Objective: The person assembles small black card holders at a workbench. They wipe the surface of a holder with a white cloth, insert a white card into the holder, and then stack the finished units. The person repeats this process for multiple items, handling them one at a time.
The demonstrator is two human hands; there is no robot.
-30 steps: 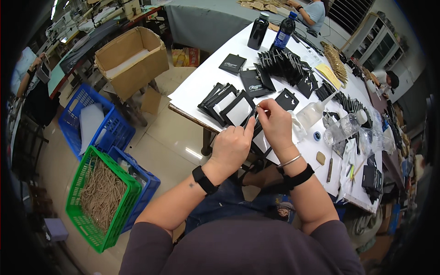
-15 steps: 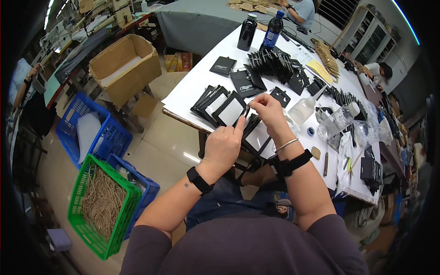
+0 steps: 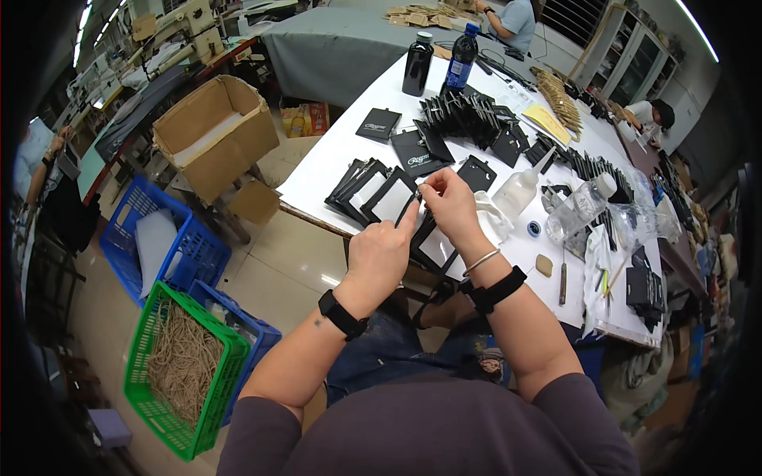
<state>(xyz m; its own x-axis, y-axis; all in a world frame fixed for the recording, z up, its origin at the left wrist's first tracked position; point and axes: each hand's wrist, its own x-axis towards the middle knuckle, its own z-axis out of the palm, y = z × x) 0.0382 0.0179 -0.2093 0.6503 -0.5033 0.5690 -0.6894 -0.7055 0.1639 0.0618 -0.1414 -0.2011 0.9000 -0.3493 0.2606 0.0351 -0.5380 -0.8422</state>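
Observation:
My left hand (image 3: 379,255) is closed, its index finger stretched up to a small dark piece at the right hand's fingertips. Thumb and forefinger of my right hand (image 3: 454,208) pinch that piece, which is too small and covered to name. Below and between the hands lies a black-edged holder with a pale window (image 3: 434,247), partly hidden by my fingers. Left of the hands a fanned stack of similar black windowed holders (image 3: 367,190) rests on the white table (image 3: 317,178). A flat black holder with pale lettering (image 3: 418,155) sits just beyond.
Glue bottle (image 3: 516,193), clear plastic bottle (image 3: 583,208) and a small round cap (image 3: 534,229) stand right of my hands. A row of black holders (image 3: 468,119) and two dark bottles (image 3: 418,65) are farther back. Crates, one green (image 3: 143,389), stand on the left floor.
The view has shifted slightly, so both hands appear a little farther left. Fingertips stay together at the small dark piece.

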